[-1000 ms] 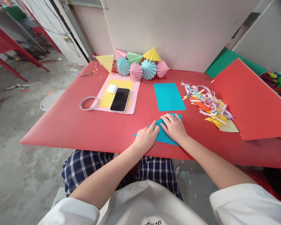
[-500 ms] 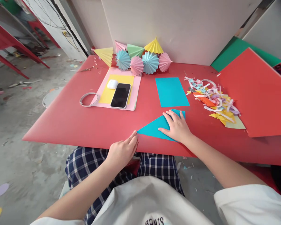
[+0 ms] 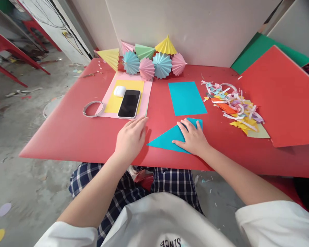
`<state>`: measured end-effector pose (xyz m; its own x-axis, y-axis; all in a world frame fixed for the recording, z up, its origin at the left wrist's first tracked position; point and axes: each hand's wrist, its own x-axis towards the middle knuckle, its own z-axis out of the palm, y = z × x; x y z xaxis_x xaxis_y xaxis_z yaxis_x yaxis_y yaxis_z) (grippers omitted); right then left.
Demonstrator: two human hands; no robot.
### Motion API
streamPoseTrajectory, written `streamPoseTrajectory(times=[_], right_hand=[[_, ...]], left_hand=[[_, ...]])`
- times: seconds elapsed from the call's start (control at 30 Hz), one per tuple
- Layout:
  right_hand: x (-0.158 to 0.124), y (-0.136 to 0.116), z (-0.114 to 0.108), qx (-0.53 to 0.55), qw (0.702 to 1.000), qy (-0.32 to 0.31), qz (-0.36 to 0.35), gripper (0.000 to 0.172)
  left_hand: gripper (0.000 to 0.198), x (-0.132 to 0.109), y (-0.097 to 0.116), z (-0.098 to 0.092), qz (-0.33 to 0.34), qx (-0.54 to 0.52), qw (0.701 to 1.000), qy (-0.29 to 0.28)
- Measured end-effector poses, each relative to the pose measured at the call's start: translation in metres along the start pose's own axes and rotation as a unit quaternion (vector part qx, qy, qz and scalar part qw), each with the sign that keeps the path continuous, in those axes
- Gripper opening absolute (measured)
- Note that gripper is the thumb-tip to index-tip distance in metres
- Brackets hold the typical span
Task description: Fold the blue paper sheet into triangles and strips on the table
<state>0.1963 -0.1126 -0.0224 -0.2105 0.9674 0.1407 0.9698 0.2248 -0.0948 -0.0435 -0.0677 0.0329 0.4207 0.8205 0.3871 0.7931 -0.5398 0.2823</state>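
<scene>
A teal sheet folded into a triangle (image 3: 164, 140) lies near the front edge of the red table (image 3: 74, 133). My right hand (image 3: 192, 136) rests flat on its right part, fingers spread, pressing it down. My left hand (image 3: 130, 137) hovers over the table just left of the triangle, fingers stretched out toward the phone (image 3: 129, 103), holding nothing. A flat teal sheet (image 3: 186, 97) lies just beyond the triangle.
The phone and a white earbud case (image 3: 119, 91) sit on yellow and pink sheets. A tape ring (image 3: 92, 109) lies left of them. Folded paper fans (image 3: 146, 61) line the back wall. Paper scraps (image 3: 234, 108) and a large red board (image 3: 278, 96) are at right.
My left hand left the triangle, slid back to the table edge, then moved forward and left toward the phone. The right hand stayed on the folded paper.
</scene>
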Motion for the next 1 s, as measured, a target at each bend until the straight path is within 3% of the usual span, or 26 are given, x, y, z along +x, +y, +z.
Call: streamPoseTrajectory(times=[0.07, 0.2, 0.33, 0.73, 0.83, 1.0], right_hand=[[0.0, 0.0, 0.001, 0.001, 1.0, 0.008, -0.003, 0.076], [-0.001, -0.001, 0.002, 0.001, 1.0, 0.016, -0.009, 0.07], [-0.002, -0.001, 0.002, -0.001, 1.0, 0.021, -0.008, 0.064], [-0.005, 0.011, -0.004, -0.007, 0.999, -0.034, 0.007, 0.076], [-0.006, 0.016, -0.005, -0.017, 0.999, -0.035, 0.033, 0.082], [-0.008, 0.023, -0.007, -0.022, 0.997, -0.052, 0.047, 0.078]], left_hand=[[0.038, 0.006, 0.015, 0.014, 0.031, -0.026, 0.999, -0.036], [0.045, -0.001, 0.045, 0.051, 0.16, -0.028, 0.973, -0.162], [0.073, -0.014, 0.054, 0.07, 0.184, 0.001, 0.965, -0.186], [0.067, -0.016, 0.051, 0.069, 0.183, 0.007, 0.969, -0.165], [0.068, -0.02, 0.046, 0.067, 0.18, 0.017, 0.969, -0.171], [0.076, -0.034, 0.029, 0.053, 0.175, 0.045, 0.966, -0.184]])
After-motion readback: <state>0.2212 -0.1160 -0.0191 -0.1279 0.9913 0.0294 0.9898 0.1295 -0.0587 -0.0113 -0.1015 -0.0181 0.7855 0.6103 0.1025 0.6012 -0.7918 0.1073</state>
